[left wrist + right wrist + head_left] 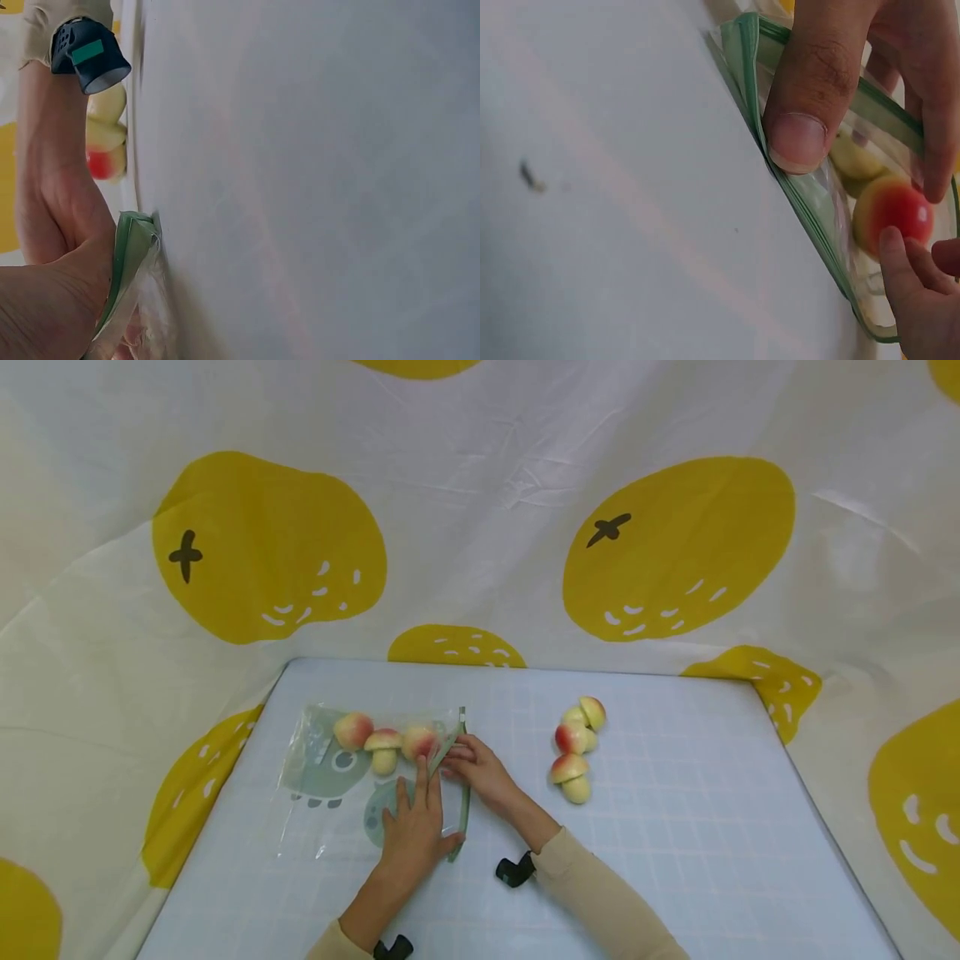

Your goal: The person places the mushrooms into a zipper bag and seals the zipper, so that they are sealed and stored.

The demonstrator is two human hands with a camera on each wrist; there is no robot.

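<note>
A clear zip bag [341, 828] with a green zip edge [464, 814] and green cartoon print lies on the table, its mouth to the right. Three toy mushrooms [385, 740] with red-and-yellow caps are in it. My left hand [415, 831] rests over the bag beside the mouth, fingers extended, thumb across the green edge. At the mouth's upper part, my right hand [483, 772] pinches the bag's edge. The right wrist view has my thumb [801, 139] against the zip strip and a red mushroom cap [892, 214] inside, near the left fingertips.
Three more toy mushrooms [572, 768] lie in a column on the table, right of my right hand. The table [675, 827] has a pale checked cover. A white curtain [472, 552] with yellow fruit print hangs behind it. Dark wrist cameras [514, 870] sit by both sleeves.
</note>
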